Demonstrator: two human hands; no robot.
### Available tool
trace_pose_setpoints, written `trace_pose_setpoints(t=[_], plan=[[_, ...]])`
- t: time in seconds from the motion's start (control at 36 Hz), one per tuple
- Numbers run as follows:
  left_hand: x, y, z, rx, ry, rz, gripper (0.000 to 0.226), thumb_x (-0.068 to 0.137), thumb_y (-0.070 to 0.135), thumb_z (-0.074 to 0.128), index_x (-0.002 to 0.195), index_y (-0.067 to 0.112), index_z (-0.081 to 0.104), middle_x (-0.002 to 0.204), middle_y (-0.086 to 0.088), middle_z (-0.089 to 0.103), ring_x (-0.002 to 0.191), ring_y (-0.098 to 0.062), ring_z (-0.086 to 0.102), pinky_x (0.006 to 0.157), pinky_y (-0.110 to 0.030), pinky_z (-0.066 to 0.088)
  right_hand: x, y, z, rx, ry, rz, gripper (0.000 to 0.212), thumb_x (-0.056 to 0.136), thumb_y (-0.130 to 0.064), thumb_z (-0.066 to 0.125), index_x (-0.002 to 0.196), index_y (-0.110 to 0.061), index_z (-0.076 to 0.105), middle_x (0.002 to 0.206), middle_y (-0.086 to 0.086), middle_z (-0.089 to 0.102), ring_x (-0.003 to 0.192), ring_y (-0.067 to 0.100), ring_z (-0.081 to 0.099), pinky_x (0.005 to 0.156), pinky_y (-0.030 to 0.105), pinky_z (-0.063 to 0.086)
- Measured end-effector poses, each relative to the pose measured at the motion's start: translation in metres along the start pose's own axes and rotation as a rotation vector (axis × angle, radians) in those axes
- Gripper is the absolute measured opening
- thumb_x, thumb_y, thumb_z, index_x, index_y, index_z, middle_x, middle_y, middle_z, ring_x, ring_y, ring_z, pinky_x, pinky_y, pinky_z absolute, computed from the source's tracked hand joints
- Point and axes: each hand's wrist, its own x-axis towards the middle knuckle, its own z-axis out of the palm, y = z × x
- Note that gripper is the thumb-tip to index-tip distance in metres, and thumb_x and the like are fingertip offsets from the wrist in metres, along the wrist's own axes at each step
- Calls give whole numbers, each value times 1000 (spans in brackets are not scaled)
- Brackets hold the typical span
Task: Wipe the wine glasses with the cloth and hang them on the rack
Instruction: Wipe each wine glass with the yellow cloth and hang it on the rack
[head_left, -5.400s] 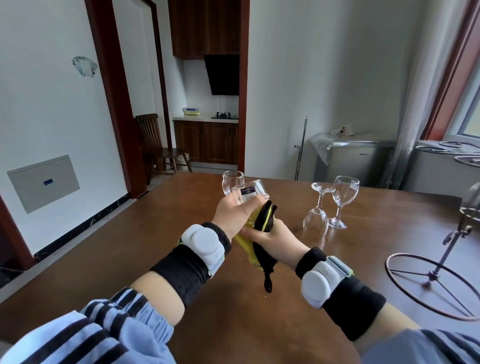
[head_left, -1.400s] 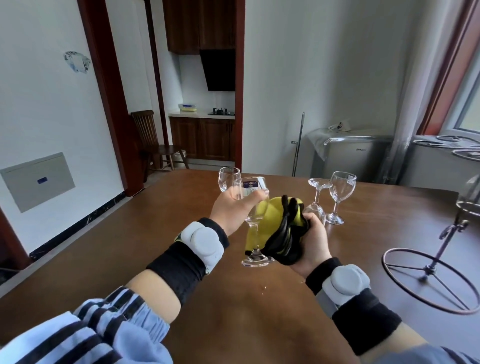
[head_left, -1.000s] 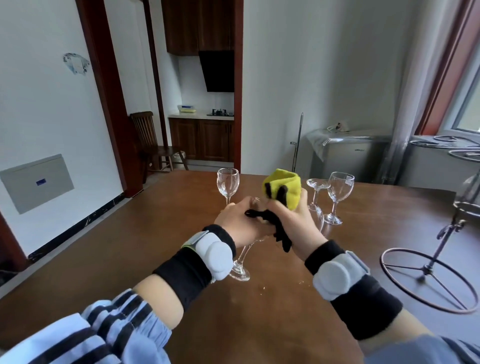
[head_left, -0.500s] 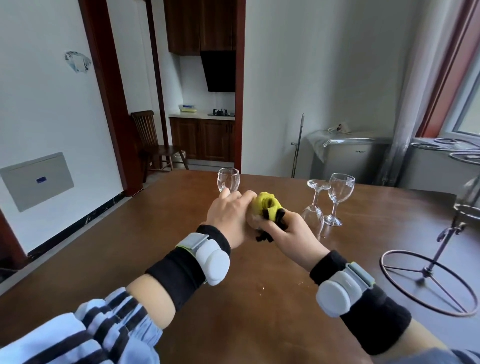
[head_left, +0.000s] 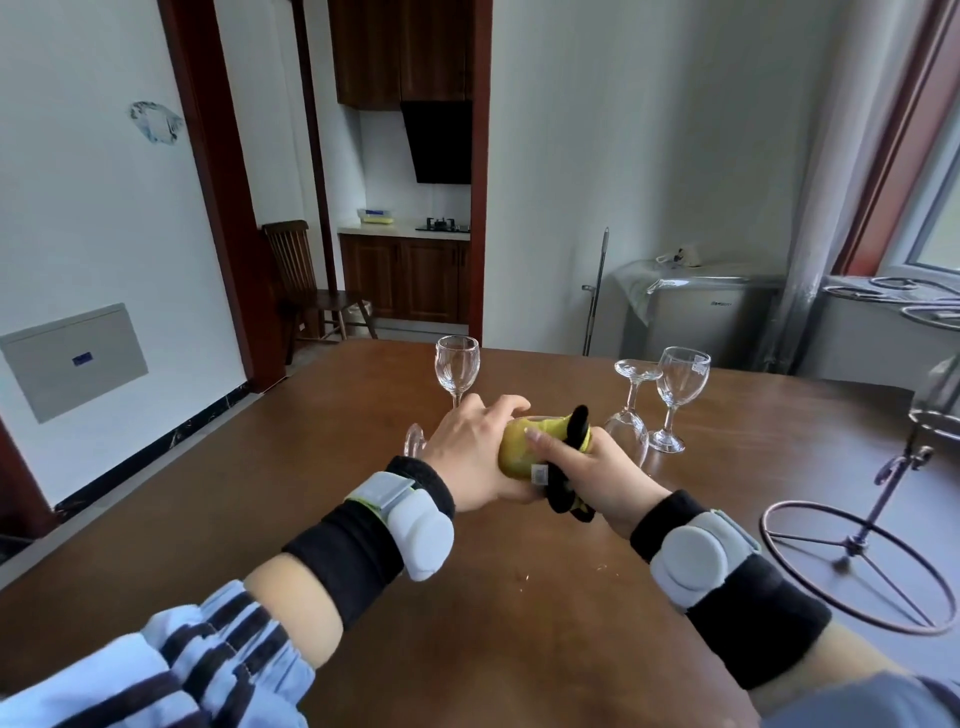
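Looking down past our striped sleeves (head_left: 156, 670) and the black wrist bands, we see both hands meeting above the brown tabletop (head_left: 519, 623). Our left hand (head_left: 475, 457) is closed around a wine glass (head_left: 414, 441) held sideways, its grip wrapped over the bowl, with only the round foot showing to the left of the knuckles. Our right hand (head_left: 597, 473) clutches the yellow and black cloth (head_left: 540, 449), which is pressed over the glass bowl between the two palms. To the right, near the table edge, stands the wire rack (head_left: 857, 561), its ring base flat on the tabletop and its post rising out of the frame; one glass seems to hang from it at the far right, cut off by the edge. Just beyond our hands an upside-down glass (head_left: 628, 410) rests on its rim, with an upright glass (head_left: 678, 395) beside it. Another upright glass (head_left: 457, 364) stands behind our left hand
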Motion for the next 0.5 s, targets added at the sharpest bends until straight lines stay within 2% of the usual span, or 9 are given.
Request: trace_pose_setpoints(t=[0.06,0.11,0.19,0.31,0.36,0.44,0.5], plan=[[-5,0,0,-7,34,2,87,62,60,78,134,28,40,105,5,49,99,-16,47,88,-27,40,1,-1,1,114,70,51,52,89,-49,64,101,1,69,64,21,53,53,33,46,46,34,33],[-8,1,0,37,64,31,80,70,61,72,133,22,41,113,2,55,105,-17,47,92,-29,37,4,-4,1,242,158,123,50,89,-46,66,104,1,69,72,23,54,52,31,47,52,39,37],[-10,0,6,171,153,108,69,79,67,55,126,16,48,110,-1,59,104,-21,51,93,-28,34,9,-7,-1,425,217,250,54,91,-43,65,113,6,63,77,18,57,54,28,53,49,32,44],[-2,-8,14,329,293,213,73,89,73,21,119,14,52,95,0,61,88,-25,55,94,-34,33,5,-15,-2,604,118,307,37,96,-39,57,99,-3,67,71,10,65,54,20,61,52,28,53],[-1,-12,12,344,297,240,72,91,72,15,120,15,48,95,-1,60,85,-25,54,88,-34,32,3,-16,-1,611,95,293,40,96,-40,56,103,-3,67,71,10,65,54,20,61,54,29,52],[0,-11,7,281,239,225,81,88,74,6,119,13,50,99,-1,60,87,-26,52,84,-35,29,2,-16,-1,575,92,256,56,94,-48,55,117,2,65,77,11,64,57,20,62,54,28,50],[1,-9,3,225,214,197,89,83,77,0,117,13,51,102,0,60,89,-24,49,84,-35,30,0,-20,0,556,55,225,61,93,-55,50,113,1,66,77,10,68,59,19,65,55,26,51]])
